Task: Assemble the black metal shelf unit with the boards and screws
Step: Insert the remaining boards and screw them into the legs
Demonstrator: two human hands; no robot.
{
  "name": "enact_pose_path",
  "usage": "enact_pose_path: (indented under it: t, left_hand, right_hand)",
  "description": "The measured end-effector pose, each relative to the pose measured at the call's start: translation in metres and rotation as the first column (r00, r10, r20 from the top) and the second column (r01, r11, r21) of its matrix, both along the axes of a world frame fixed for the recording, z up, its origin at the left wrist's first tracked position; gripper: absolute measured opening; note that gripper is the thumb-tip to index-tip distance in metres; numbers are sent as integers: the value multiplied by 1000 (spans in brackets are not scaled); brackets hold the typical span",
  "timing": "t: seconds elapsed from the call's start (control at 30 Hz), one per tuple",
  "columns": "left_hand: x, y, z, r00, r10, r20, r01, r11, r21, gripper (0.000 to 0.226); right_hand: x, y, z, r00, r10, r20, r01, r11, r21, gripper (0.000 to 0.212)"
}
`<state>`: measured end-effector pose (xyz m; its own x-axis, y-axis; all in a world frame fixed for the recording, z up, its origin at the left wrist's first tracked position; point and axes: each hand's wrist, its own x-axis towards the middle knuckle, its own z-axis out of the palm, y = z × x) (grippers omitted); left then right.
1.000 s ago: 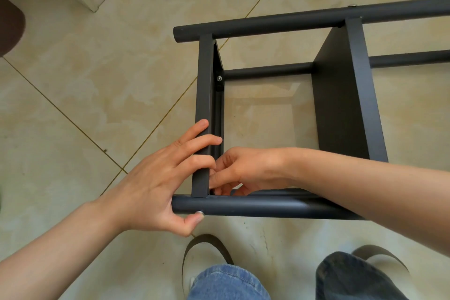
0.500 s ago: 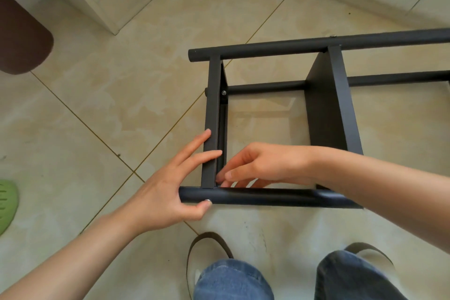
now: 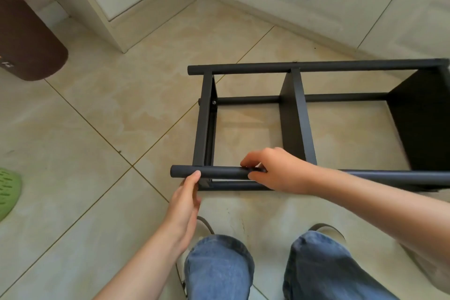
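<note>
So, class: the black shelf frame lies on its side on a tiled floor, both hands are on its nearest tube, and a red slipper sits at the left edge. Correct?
Not quite: the slipper is green, not red, as the head view shows. The rest holds: the shelf frame lies on the tiled floor, with left hand and right hand on the nearest tube.

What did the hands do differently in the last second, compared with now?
The left hand left the end board, where its fingers lay flat, and now holds the near pole by its end. The right hand came out from the corner by that board and now grips the same pole from above. The shelf frame still lies on its side on the floor.
</note>
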<state>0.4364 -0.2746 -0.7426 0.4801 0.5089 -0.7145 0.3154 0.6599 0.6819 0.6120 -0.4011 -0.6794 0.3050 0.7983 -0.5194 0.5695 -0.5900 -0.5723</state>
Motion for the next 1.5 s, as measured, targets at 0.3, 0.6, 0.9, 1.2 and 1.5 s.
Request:
enact_pose_path:
  t: [0.3,0.6,0.9,1.2,1.5]
  left_hand:
    - [38,-16,16,971,239,2,-239,971,-21,70]
    - [57,2,24,940,342,1,-340,936,-93,32]
    - [71,20,108,970,227,88,-235,967,96,28]
    - [88,26,232,969,32,245,-121,926,357,59]
    - [96,-4,329,947,-152,284,-61,781,622,54]
  right_hand:
    - [7,-28,-8,987,63,151,-65,998,10,33]
    - [18,-25,-1,986,61,157,-72,995,64,31]
    - [21,-16,59,974,-30,223,-16,979,202,25]
    - [17,-14,157,960,-174,221,96,942,323,40]
    - [2,-38,229,936,-275,221,163,892,421,38]
